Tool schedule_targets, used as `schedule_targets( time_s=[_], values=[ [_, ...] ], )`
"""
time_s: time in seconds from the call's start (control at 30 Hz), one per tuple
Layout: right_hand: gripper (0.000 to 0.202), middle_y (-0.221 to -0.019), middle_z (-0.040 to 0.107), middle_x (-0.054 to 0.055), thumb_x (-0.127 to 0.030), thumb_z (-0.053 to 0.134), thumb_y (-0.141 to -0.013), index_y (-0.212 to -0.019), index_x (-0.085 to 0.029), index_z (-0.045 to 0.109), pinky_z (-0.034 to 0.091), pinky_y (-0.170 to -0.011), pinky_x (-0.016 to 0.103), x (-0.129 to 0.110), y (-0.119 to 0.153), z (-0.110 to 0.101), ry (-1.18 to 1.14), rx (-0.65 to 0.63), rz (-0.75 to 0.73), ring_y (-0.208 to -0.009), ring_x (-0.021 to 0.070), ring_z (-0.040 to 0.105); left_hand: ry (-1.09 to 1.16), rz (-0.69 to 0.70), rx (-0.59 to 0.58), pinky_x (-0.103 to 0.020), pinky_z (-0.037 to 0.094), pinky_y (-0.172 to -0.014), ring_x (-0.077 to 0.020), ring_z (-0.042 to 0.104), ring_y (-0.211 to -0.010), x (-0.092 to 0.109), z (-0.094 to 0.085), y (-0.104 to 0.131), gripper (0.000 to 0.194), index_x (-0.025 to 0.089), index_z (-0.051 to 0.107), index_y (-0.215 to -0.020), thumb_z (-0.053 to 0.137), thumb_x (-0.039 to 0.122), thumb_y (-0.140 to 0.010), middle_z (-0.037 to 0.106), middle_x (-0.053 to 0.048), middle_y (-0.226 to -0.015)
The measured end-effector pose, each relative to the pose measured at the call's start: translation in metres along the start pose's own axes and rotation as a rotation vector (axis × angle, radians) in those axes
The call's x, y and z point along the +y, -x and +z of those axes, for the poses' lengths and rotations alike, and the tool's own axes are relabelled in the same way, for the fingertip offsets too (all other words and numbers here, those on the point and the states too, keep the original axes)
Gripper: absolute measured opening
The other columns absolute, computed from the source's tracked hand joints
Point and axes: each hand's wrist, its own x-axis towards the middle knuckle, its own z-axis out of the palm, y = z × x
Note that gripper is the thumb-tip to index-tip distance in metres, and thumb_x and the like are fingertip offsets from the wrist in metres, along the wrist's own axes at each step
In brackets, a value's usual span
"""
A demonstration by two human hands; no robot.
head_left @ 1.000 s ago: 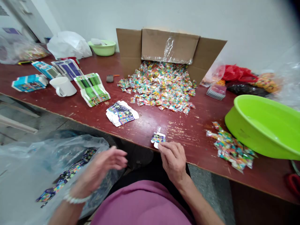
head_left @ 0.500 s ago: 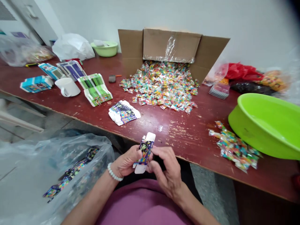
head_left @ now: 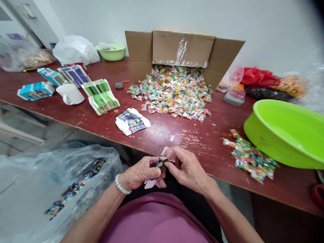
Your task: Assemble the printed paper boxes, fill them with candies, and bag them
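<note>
Over my lap, just off the table's front edge, my left hand [head_left: 143, 173] grips a small dark printed candy box [head_left: 160, 162] with white end flaps sticking out. My right hand [head_left: 186, 167] has its thumb and fingers closed on the box's upper right edge. Fingers cover much of the box, so its inside is hidden. Beyond it on the table lies a stack of flattened dark boxes [head_left: 133, 122]. Behind that, a heap of wrapped candies [head_left: 177, 91] spills out of an open cardboard carton [head_left: 183, 47].
A green basin [head_left: 258, 131] stands at the right beside a small candy pile [head_left: 253, 157]. To the left are a white mug [head_left: 70, 93], green flat boxes [head_left: 101, 96] and blue boxes [head_left: 36, 91]. A clear plastic bag [head_left: 101, 152] with dark boxes hangs low at left.
My right hand has moved up and closed its thumb and fingers on the box's upper edge. The box has turned, so its printed front shows less. The view has shifted slightly.
</note>
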Motion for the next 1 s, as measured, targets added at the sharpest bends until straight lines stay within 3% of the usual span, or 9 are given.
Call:
schedule_targets(
  time_s=[0.2, 0.27, 0.37, 0.43, 0.57, 0.7, 0.8, 0.9, 1.0],
  values=[
    [0.014, -0.07, 0.062, -0.007, -0.014, 0.062, -0.082, -0.089, -0.022, 0.054, 0.039, -0.053, 0.019, 0.007, -0.005, -0.006, -0.174, -0.247, 0.076, -0.055, 0.0092, 0.052, -0.075, -0.073, -0.017, -0.026, 0.054, -0.059, -0.0175, 0.067, -0.061, 0.002, 0.0, -0.001, 0.034, 0.012, 0.065, -0.087, 0.081, 0.037, -0.069, 0.063, -0.004, -0.075],
    [0.011, -0.068, 0.061, -0.006, -0.016, 0.065, -0.082, -0.088, -0.021, 0.058, 0.039, -0.054, 0.02, 0.01, -0.006, 0.0, -0.175, -0.183, 0.101, -0.057, 0.01, 0.053, -0.09, -0.062, 0.057, -0.025, 0.053, -0.054, -0.0147, 0.064, -0.054, 0.003, 0.003, -0.003, 0.03, 0.013, 0.064, -0.084, 0.08, 0.033, -0.069, 0.062, -0.003, -0.072],
    [0.019, -0.076, 0.063, -0.002, -0.018, 0.07, -0.077, -0.095, -0.02, 0.063, 0.042, -0.056, 0.023, 0.011, -0.007, 0.015, -0.112, 0.161, 0.145, -0.062, 0.0121, 0.054, -0.081, 0.009, 0.236, -0.026, 0.053, -0.052, -0.0131, 0.061, -0.051, 0.005, 0.009, -0.006, 0.029, 0.013, 0.065, -0.086, 0.081, 0.03, -0.069, 0.063, -0.002, -0.071],
    [0.028, -0.078, 0.064, 0.0, -0.024, 0.072, -0.075, -0.102, -0.02, 0.064, 0.044, -0.057, 0.025, 0.013, -0.007, 0.026, -0.167, 0.306, 0.197, -0.063, 0.0139, 0.056, -0.043, 0.057, 0.322, -0.027, 0.053, -0.053, -0.0138, 0.062, -0.053, 0.004, 0.012, -0.008, 0.032, 0.013, 0.064, -0.088, 0.082, 0.031, -0.068, 0.064, -0.002, -0.071],
    [0.021, -0.068, 0.065, 0.001, -0.039, 0.067, -0.081, -0.08, -0.018, 0.066, 0.045, -0.054, 0.025, 0.022, -0.008, 0.037, -0.491, 0.256, 0.344, -0.057, 0.0144, 0.057, -0.075, 0.14, 0.434, -0.024, 0.051, -0.058, -0.0143, 0.063, -0.061, 0.0, 0.014, -0.009, 0.032, 0.013, 0.063, -0.085, 0.082, 0.034, -0.068, 0.065, -0.001, -0.072],
    [0.021, -0.069, 0.067, 0.001, -0.036, 0.069, -0.08, -0.073, -0.017, 0.066, 0.045, -0.059, 0.025, 0.027, -0.009, 0.036, -0.45, 0.313, 0.336, -0.061, 0.0141, 0.058, -0.249, 0.298, 0.549, -0.025, 0.053, -0.071, -0.017, 0.066, -0.081, -0.004, 0.012, -0.007, 0.037, 0.018, 0.061, -0.103, 0.077, 0.032, -0.074, 0.07, -0.003, -0.092],
    [0.02, -0.076, 0.069, 0.0, -0.035, 0.068, -0.082, -0.092, -0.018, 0.066, 0.048, -0.063, 0.025, 0.026, -0.009, 0.037, -0.512, 0.308, 0.319, -0.067, 0.015, 0.062, -0.267, 0.387, 0.617, -0.028, 0.055, -0.074, -0.0167, 0.068, -0.078, -0.006, 0.016, -0.004, 0.056, 0.024, 0.046, -0.122, 0.077, 0.028, -0.075, 0.071, -0.001, -0.091],
    [0.042, -0.083, 0.069, 0.0, -0.035, 0.07, -0.082, -0.119, -0.022, 0.053, 0.052, -0.067, 0.027, 0.024, -0.009, 0.045, -0.676, 0.356, 0.331, -0.074, 0.0168, 0.066, -0.283, 0.449, 0.704, -0.028, 0.054, -0.076, -0.017, 0.069, -0.08, -0.007, 0.022, -0.002, 0.066, 0.026, 0.041, -0.131, 0.077, 0.026, -0.075, 0.071, 0.0, -0.091],
    [0.033, -0.09, 0.07, 0.002, -0.034, 0.069, -0.084, -0.113, -0.022, 0.058, 0.053, -0.075, 0.027, 0.022, -0.007, 0.051, -0.72, 0.393, 0.276, -0.082, 0.0164, 0.066, -0.315, 0.452, 0.704, -0.026, 0.054, -0.078, -0.017, 0.068, -0.086, -0.007, 0.025, -0.002, 0.058, 0.026, 0.049, -0.13, 0.074, 0.026, -0.077, 0.071, -0.002, -0.101]
  ],
)
